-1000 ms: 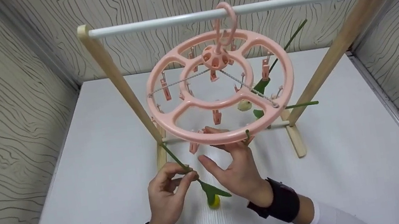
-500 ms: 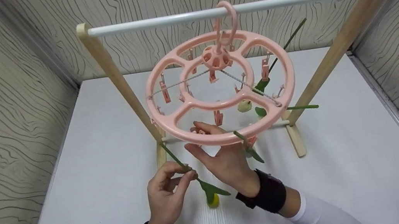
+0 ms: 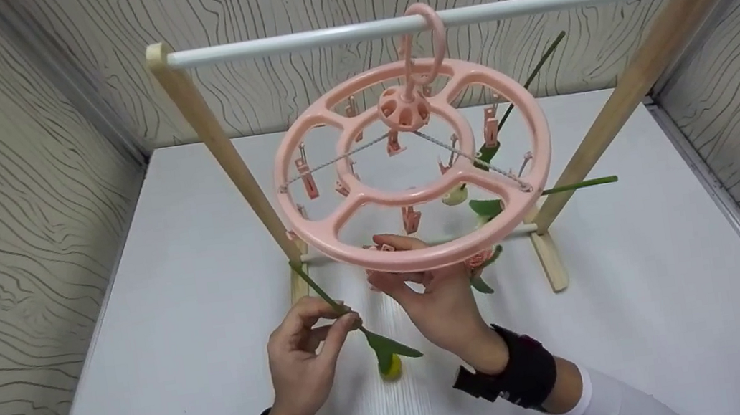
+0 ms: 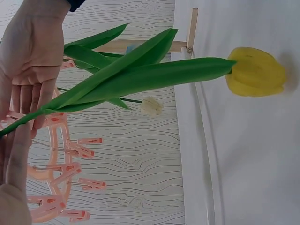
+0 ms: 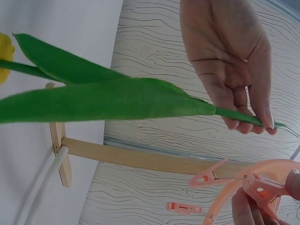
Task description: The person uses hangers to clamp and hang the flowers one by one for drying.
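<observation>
My left hand [image 3: 312, 360] pinches the green stem of a yellow tulip [image 4: 255, 72], its bloom pointing down over the white table and its stem end slanting up to the left. My right hand [image 3: 444, 298] reaches under the front rim of a pink round clip hanger [image 3: 413, 257]. There it squeezes a pink clothespin [image 5: 260, 185] between thumb and fingers, as the right wrist view shows. The hanger's rim partly hides these fingers in the head view. In the right wrist view, the left fingers [image 5: 243, 124] hold the stem above the leaves.
The hanger hooks onto the white bar [image 3: 289, 41] of a wooden stand [image 3: 220, 149]. More clothespins dangle around its rings. A white tulip [image 3: 455, 194] and other green-stemmed flowers hang at its right side, some stems sticking out past the rim. Patterned walls enclose the table [image 3: 170, 380].
My right hand has gone from spread fingers near the front rim to squeezing a clothespin there. The hanger and its flowers have swayed slightly. My left hand keeps the yellow tulip almost still.
</observation>
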{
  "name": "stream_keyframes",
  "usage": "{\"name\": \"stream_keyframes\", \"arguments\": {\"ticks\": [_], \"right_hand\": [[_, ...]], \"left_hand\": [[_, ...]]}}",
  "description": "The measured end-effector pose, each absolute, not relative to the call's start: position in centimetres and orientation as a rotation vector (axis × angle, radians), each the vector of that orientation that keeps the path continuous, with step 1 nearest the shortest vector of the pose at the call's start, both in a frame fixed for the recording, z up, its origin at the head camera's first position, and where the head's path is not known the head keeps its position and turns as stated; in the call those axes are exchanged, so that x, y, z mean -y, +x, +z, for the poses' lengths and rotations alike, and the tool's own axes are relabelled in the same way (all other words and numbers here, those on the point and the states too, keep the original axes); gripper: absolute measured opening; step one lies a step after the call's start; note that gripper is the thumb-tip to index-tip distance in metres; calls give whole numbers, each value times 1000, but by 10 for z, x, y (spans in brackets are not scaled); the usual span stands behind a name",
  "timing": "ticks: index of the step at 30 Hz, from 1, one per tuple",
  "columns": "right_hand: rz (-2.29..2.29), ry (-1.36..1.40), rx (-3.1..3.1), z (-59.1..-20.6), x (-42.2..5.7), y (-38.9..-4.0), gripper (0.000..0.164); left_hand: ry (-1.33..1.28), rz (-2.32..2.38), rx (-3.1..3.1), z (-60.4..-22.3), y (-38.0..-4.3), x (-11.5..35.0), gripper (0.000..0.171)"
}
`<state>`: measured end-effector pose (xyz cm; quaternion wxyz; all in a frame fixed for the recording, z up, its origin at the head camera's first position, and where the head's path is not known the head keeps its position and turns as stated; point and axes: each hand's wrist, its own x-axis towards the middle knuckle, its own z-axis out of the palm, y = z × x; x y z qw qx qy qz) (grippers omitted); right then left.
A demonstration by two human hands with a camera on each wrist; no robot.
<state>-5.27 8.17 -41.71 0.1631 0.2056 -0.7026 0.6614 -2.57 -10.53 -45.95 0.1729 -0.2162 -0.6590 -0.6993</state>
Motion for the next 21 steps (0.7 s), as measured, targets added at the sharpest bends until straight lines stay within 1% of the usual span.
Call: {"name": "stream_keyframes", "arguments": {"ticks": [8,16,21], "right_hand": [[1993,659,1968,-414,-96,-46,43],[2055,731,1913,-413,-106,-44,37],[2081,722,1906,-413,-107,-42,35]], "left_hand": [[-597,-1960,1873,-453,-28,106,20],[-694,-1945,1789,-448,-33,103,17],[-706,-1933,1785,-443,-37,99,23]]}}
